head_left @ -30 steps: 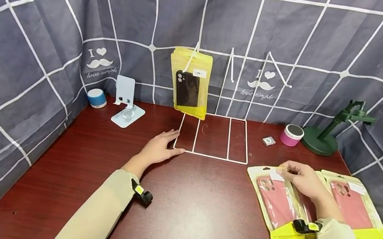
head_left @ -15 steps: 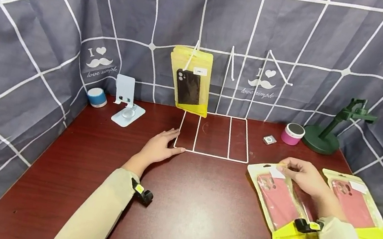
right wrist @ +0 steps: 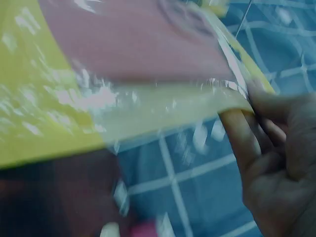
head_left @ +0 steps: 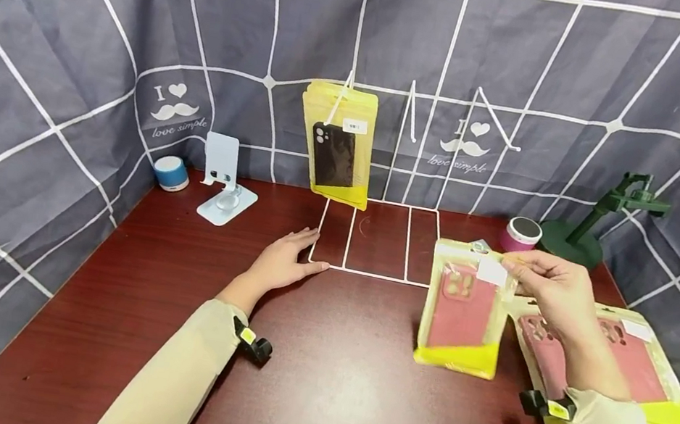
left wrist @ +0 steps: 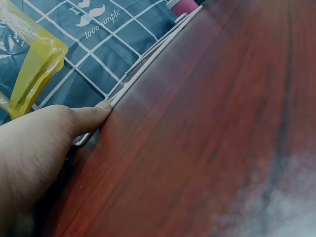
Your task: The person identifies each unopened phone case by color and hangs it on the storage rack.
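Note:
Pinched at its top right corner by my right hand (head_left: pixel 555 292), a yellow phone case package (head_left: pixel 462 318) with a pink case inside hangs above the table. My left hand (head_left: pixel 280 262) lies with straight fingers at the front left corner of a white wire rack (head_left: pixel 370 274), its thumb touching the front wire in the left wrist view. From the rack's left hook hangs yellow packaging with a black phone case (head_left: pixel 334 156). Under and beside my right forearm, more pink phone case packages (head_left: pixel 640 367) lie on the table, partly covered by my hand and wrist.
Two more white hooks (head_left: pixel 413 113) stick out from the rack. A blue round speaker (head_left: pixel 170 173) and a light blue phone stand (head_left: pixel 228 188) are at back left. At back right stand a pink speaker (head_left: pixel 520 235) and a dark green stand (head_left: pixel 580 237). A grey checked curtain hangs behind.
My right hand has lifted one pink phone case package off the others, up and slightly left, so it now hangs upright. The left hand has stayed at the rack's corner.

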{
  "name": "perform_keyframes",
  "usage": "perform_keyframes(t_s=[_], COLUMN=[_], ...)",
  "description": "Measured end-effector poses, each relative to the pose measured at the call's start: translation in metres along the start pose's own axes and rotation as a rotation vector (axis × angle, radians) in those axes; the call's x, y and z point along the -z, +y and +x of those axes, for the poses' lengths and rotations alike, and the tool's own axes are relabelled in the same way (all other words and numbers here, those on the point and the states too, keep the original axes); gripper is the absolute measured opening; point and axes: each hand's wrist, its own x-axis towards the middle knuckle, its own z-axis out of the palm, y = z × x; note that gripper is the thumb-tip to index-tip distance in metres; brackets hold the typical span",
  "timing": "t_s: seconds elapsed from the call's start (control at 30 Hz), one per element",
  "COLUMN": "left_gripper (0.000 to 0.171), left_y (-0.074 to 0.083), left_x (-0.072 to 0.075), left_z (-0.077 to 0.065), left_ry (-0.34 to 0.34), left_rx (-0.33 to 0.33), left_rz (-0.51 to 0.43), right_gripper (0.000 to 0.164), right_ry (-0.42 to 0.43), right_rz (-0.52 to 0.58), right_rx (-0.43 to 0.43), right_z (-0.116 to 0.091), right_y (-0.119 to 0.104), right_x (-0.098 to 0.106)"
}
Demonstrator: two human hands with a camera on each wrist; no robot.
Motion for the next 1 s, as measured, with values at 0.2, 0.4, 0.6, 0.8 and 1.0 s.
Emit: perform_keyframes(t_s=[0.2, 0.4, 0.6, 0.8, 1.0], left_gripper=[0.084, 0.085, 0.081, 0.078, 0.084], left_y=[0.002, 0.001, 0.000, 0.002, 0.000], left_x=[-0.002, -0.002, -0.003, -0.010, -0.003], left_z=[-0.001, 0.000, 0.001, 0.001, 0.001], left_ry=[-0.007, -0.004, -0.004, -0.002, -0.007], left_rx=[-0.005, 0.003, 0.003, -0.004, 0.021], left_rz=[-0.002, 0.012, -0.006, -0.023, -0.002], right_gripper=[0.018, 0.008, 0.004, 0.006, 0.012], right_ry=[0.253, 0.459, 0.501, 0.427, 0.315], right_rz=[0.251, 0.392, 0.588, 0.671, 0.603], right_rx=[0.119, 0.311, 0.451, 0.379, 0.342], right_z=[0.006, 0.034, 0.066, 0.086, 0.088], right_y=[-0.051, -0.105, -0.143, -0.147, -0.139], right_x=[-0.028, -0.071, -0.107, -0.112, -0.106])
